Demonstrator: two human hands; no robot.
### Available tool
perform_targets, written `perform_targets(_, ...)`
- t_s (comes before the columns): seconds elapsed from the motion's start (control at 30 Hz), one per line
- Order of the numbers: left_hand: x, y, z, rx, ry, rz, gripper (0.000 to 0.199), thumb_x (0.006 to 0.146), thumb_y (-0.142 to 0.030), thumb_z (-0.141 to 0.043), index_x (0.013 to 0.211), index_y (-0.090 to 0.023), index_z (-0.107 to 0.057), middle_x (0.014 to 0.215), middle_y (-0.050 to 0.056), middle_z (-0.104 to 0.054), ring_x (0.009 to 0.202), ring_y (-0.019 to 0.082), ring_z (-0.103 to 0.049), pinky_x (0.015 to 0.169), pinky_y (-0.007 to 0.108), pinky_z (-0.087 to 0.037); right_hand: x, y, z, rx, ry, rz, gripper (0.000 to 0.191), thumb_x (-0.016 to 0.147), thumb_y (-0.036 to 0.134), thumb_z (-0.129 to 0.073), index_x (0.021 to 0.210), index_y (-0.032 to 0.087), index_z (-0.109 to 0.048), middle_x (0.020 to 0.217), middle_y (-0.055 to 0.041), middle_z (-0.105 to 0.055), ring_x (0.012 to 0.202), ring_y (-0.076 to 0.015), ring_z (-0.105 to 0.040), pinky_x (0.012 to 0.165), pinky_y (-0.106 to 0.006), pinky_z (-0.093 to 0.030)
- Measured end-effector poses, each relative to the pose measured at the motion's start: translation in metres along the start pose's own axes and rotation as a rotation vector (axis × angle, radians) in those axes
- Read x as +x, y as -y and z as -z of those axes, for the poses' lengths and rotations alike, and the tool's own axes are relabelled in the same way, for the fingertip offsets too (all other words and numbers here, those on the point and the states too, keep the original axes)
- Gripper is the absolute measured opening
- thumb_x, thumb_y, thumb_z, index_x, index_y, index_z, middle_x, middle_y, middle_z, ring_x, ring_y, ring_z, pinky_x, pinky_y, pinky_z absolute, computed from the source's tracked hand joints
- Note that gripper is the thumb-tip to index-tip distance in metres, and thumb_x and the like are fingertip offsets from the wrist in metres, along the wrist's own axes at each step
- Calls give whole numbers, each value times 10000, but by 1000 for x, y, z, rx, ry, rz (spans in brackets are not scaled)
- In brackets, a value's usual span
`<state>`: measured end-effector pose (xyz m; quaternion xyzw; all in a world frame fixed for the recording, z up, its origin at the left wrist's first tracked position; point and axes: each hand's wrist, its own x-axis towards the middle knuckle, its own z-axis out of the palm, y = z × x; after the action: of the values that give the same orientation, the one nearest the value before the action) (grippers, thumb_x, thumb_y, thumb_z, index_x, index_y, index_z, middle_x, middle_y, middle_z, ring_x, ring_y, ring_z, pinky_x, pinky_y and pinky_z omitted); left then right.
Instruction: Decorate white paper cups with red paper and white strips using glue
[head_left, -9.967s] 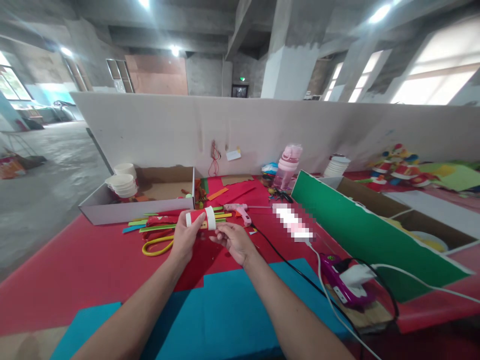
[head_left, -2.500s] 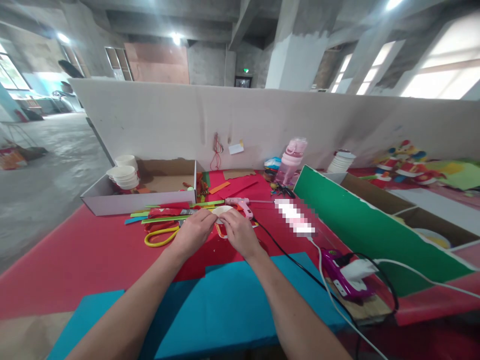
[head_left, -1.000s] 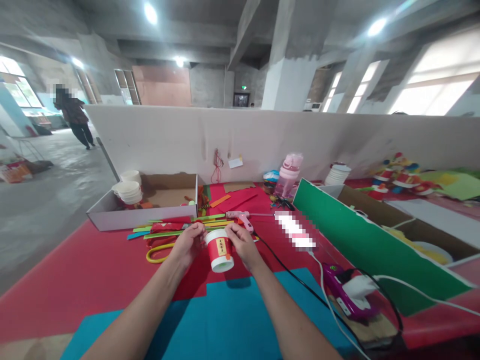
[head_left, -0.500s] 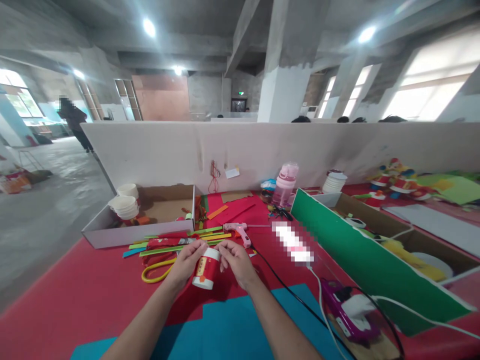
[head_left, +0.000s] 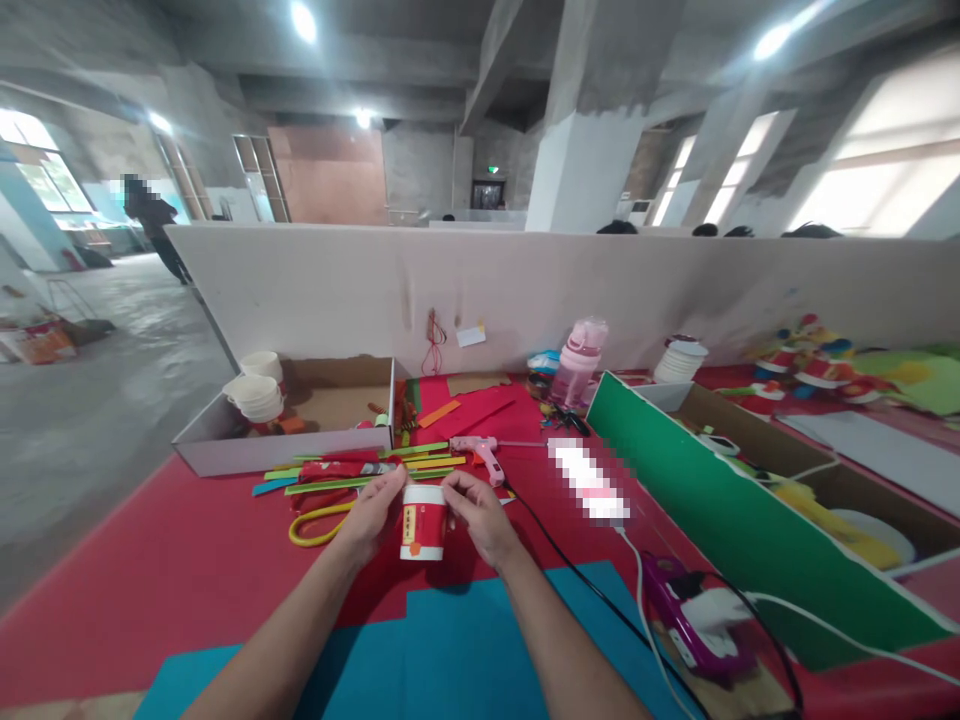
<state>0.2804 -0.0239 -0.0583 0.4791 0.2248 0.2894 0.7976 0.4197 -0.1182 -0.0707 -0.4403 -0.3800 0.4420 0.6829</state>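
A red and white paper cup (head_left: 428, 524) is held above the red table covering, between my two hands. My left hand (head_left: 375, 512) pinches it at the left side, near the top. On the other side, my right hand (head_left: 480, 515) has its thumb and fingers closed at the cup's upper right edge. An orange patch shows low on the cup's front. Just beyond the hands lies a pink glue gun (head_left: 480, 452), its cord running toward me. Yellow-handled scissors (head_left: 319, 530) and several coloured strips (head_left: 352, 478) rest beside my left hand.
At the back left stands a cardboard box (head_left: 196, 448) with stacked white cups (head_left: 259, 398). A green-sided box (head_left: 720, 520), a purple power strip (head_left: 694, 625) and a pink bottle (head_left: 579, 365) are on the right. Blue sheets (head_left: 480, 650) lie in front; a partition (head_left: 337, 290) closes the back.
The cup has turned from tilted to nearly upright, and both hands have shifted with it. My view has moved slightly.
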Motion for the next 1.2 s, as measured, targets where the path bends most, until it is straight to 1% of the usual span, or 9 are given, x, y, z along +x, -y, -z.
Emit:
perform_targets(0.1,0,-3,-2,2,-7,-25,292,806,-452,-637,785,-164,-594,643,8,-619,558,120,-562,563,241,-451,1,0,0,99,-8,-27,309,732,458,-695,712,191,-540,598,46,-452,531,-97,-393,505,-219,-342)
perform_targets(0.2,0,-6,-3,113,-24,-160,312,842,-449,-585,1045,-213,-596,1022,68,-668,847,184,-640,733,298,-503,5,-3,3,185,-99,-24,314,716,459,-704,732,200,-529,603,46,-448,535,-101,-399,515,-224,-366)
perform_targets(0.3,0,-8,-2,344,-89,-356,352,887,-448,-506,1157,-230,-565,1237,92,-583,1108,223,-565,898,342,-470,11,-8,7,179,-233,18,334,710,484,-695,729,209,-508,609,45,-447,546,-110,-411,548,-246,-403)
perform_targets(0.47,-2,-7,-3,810,-43,-642,264,807,-335,-648,1044,-218,-641,1125,88,-615,1097,239,-547,958,378,-422,13,-12,10,-39,-413,160,344,767,502,-639,677,205,-492,575,58,-399,529,-103,-387,551,-246,-415)
perform_targets(0.53,-2,-5,-5,922,-101,-692,226,795,-313,-663,1000,-217,-662,1052,85,-631,1040,237,-563,918,373,-439,11,-10,8,-80,-432,195,314,797,493,-612,718,206,-515,596,50,-437,548,-113,-438,571,-257,-445)
perform_targets(0.63,-2,-1,-7,963,-244,-690,205,824,-305,-624,1003,-213,-665,998,80,-636,954,224,-587,833,346,-472,7,-5,1,-92,-414,203,271,806,473,-613,810,206,-569,705,10,-558,632,-145,-542,619,-288,-493)
perform_targets(0.73,-1,-1,-6,969,-305,-695,143,839,-296,-600,917,-206,-679,942,71,-639,892,209,-602,796,326,-479,3,-3,-5,-163,-374,190,253,778,453,-654,805,202,-634,783,-21,-610,696,-172,-587,659,-313,-515)
perform_targets(0.9,0,-3,-4,1028,-246,-748,120,841,-282,-588,797,-215,-678,843,57,-644,818,199,-602,747,308,-471,2,-7,-6,-217,-405,237,252,783,446,-652,733,199,-664,806,-25,-600,654,-160,-595,645,-311,-517)
perform_targets(1.2,6,-2,2,1001,-192,-650,83,835,-234,-573,770,-192,-601,814,41,-604,786,183,-560,707,283,-432,2,-5,-5,-221,-420,217,244,783,444,-649,736,206,-676,803,-25,-605,634,-160,-604,622,-304,-509)
